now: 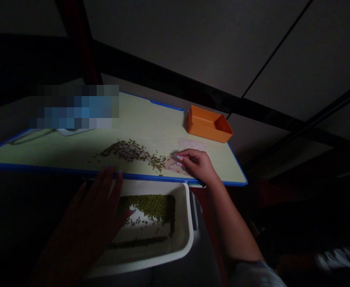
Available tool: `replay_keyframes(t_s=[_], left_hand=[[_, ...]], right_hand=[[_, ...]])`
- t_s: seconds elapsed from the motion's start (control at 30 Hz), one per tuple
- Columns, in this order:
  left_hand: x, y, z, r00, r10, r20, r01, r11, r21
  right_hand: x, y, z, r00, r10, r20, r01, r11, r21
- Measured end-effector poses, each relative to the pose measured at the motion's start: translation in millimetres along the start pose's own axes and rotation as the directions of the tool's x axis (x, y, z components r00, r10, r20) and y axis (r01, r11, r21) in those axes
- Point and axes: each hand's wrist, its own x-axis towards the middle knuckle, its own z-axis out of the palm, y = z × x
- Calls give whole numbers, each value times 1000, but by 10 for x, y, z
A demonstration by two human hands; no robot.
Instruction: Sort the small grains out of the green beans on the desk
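Observation:
My right hand (198,163) rests low over the pale tabletop (145,123), its thumb and fingers pinched together; what they hold, if anything, is too small to make out. Just left of its fingertips lies a loose pile of small green beans (130,150), with paler bits mixed in. In deep shadow, my left hand (99,201) is stretched out with fingers apart, its fingertips at the table's blue near edge. Below that edge, a white tub (189,235) holds many green beans (154,205), heaped toward its far side. The left hand partly covers the tub.
An orange rectangular box (206,125) stands at the table's far right corner. Near the right hand is a pale pinkish patch (191,143) on the surface. A blurred-out bluish area (79,111) covers the far left. Cabinet-like panels rise behind.

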Motion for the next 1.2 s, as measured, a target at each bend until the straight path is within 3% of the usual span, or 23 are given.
replay_keyframes(t_s=[0.37,0.83,1.07,1.2], left_hand=[[-26,-19,11,1000,8,5,-8,1000,-8],[-12,-9,3,1000,1,16,-1,1000,1],[-8,-3,-16,1000,16,21,-16,1000,16],[-6,0,-13,1000,5,5,-5,1000,4]], right_hand=[[-1,-54,35,1000,-13,6,13,998,61],[2,-8,45,997,-2,-73,-1,999,-38],[-3,-48,31,1000,-24,-1,24,999,-29],[-1,-30,38,998,-32,-54,30,999,-41]])
